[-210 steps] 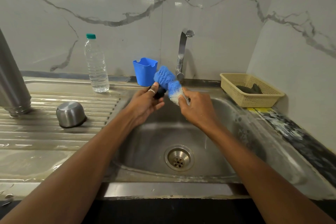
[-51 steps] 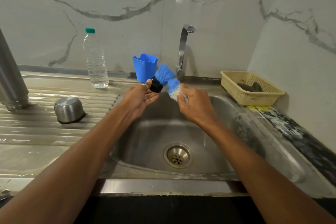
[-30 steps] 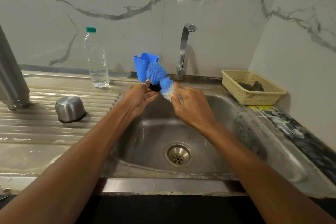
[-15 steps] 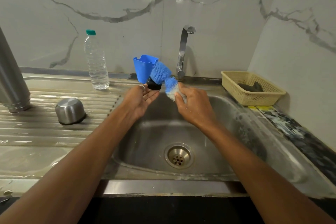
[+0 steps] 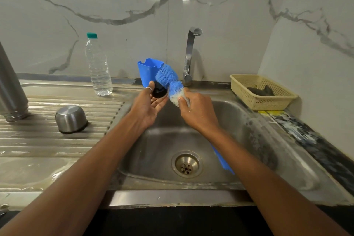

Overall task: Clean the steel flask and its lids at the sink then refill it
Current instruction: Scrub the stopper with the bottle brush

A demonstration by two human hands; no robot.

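My left hand (image 5: 148,104) holds a small black inner lid (image 5: 159,91) over the back of the steel sink (image 5: 268,140). My right hand (image 5: 197,113) grips a blue bottle brush (image 5: 168,80) just below its bristles, and the bristle head lies against the black lid. The brush's blue handle (image 5: 223,161) sticks out under my right forearm. A steel cup lid (image 5: 70,118) stands upside down on the ribbed drainboard (image 5: 47,140). The steel flask (image 5: 10,90) stands upside down at the far left, partly out of frame.
A clear water bottle (image 5: 98,67) with a green cap stands behind the drainboard. A blue plastic cup (image 5: 148,71) sits beside the tap (image 5: 189,55), which runs no water. At the right, a beige basket (image 5: 262,93) holds a dark scrubber.
The brush head has shifted back and forth over the black lid between the frames, and my hands have stayed above the back of the sink.
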